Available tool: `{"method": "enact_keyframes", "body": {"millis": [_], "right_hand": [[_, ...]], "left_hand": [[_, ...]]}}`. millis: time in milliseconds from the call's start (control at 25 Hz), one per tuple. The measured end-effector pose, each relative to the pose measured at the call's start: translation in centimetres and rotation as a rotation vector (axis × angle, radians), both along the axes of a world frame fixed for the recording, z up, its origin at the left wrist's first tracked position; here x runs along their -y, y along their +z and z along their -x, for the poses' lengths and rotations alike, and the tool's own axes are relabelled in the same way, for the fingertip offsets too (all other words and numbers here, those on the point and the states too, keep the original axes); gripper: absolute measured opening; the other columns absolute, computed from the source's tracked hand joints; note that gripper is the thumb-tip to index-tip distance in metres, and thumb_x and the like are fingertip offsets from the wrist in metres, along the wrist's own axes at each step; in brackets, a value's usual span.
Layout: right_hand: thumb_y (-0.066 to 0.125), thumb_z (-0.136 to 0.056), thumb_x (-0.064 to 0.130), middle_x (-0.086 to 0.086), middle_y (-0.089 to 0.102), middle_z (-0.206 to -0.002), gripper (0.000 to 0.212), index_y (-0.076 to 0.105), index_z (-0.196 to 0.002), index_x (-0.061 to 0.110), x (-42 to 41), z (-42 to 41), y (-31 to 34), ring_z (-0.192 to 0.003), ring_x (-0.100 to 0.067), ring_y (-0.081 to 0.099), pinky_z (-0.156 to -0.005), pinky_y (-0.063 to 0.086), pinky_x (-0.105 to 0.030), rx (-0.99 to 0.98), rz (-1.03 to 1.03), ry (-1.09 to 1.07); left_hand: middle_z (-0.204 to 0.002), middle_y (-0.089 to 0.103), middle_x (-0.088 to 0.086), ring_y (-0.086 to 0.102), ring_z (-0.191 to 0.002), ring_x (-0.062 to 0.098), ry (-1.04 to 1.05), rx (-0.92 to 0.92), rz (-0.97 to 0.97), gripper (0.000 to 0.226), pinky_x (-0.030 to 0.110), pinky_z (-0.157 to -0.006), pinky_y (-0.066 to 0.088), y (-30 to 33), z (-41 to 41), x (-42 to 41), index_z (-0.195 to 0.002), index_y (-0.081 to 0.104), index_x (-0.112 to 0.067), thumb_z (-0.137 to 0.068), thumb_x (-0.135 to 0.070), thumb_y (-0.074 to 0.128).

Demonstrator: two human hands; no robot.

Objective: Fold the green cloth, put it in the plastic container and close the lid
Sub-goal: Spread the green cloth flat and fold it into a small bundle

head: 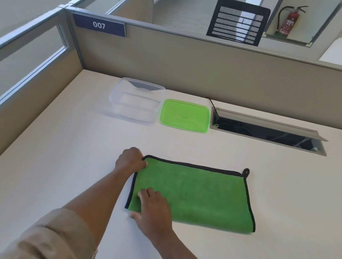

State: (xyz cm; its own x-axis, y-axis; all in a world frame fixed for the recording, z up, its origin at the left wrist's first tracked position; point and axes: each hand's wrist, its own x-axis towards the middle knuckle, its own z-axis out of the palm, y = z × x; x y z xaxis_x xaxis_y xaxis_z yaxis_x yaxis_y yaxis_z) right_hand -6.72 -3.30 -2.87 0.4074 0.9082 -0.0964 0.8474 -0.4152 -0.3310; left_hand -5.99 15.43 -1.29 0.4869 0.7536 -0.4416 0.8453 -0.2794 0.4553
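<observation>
The green cloth (197, 194) with black trim lies flat on the white desk (67, 168), folded over once, its hanging loop at the far right corner. My left hand (130, 160) pinches the cloth's far left corner. My right hand (154, 212) grips the near left corner, fingers on top and thumb at the edge. The clear plastic container (136, 100) stands open at the back of the desk. Its green lid (185, 115) lies flat just to the right of it.
An open cable tray (267, 132) is sunk into the desk at the back right. Beige partition walls (221, 69) close off the back and left sides. Beyond them stand a black mesh chair (238, 21) and a fire extinguisher (289, 21).
</observation>
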Motion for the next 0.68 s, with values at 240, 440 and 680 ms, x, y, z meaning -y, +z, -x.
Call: {"method": "enact_keyframes", "body": {"millis": [240, 440, 680], "right_hand": [[0.081, -0.066, 0.041, 0.001, 0.060, -0.082, 0.042, 0.061, -0.094, 0.018, -1.0, 1.7, 0.2, -0.068, -0.020, 0.057, -0.058, 0.050, -0.034, 0.167, 0.047, -0.033], [0.082, -0.059, 0.019, 0.005, 0.057, -0.058, 0.030, 0.063, -0.082, 0.022, -1.1, 1.8, 0.8, -0.044, -0.015, 0.053, -0.041, 0.038, -0.025, 0.163, -0.020, -0.058], [0.047, -0.092, 0.015, -0.006, 0.067, -0.085, 0.030, 0.050, -0.121, 0.013, 0.0, 0.6, 2.1, -0.073, -0.030, 0.065, -0.057, 0.044, -0.035, -0.093, -0.247, -0.363]], "left_hand": [[-0.079, 0.066, 0.010, 0.065, -0.067, 0.026, 0.011, -0.043, 0.055, 0.028, 0.029, -0.062, 0.049, 0.1, 0.4, -0.4, -0.077, 0.060, -0.007, -0.080, -0.029, 0.076], [-0.078, 0.066, 0.009, 0.066, -0.072, 0.028, 0.026, -0.039, 0.032, 0.025, 0.031, -0.066, 0.051, 0.3, 0.8, -0.2, -0.074, 0.061, -0.008, -0.081, -0.029, 0.071], [-0.064, 0.070, 0.008, 0.064, -0.052, 0.022, 0.084, 0.060, 0.014, 0.022, 0.029, -0.065, 0.056, 3.0, -0.5, -0.1, -0.065, 0.061, -0.009, -0.076, -0.027, 0.068]]}}
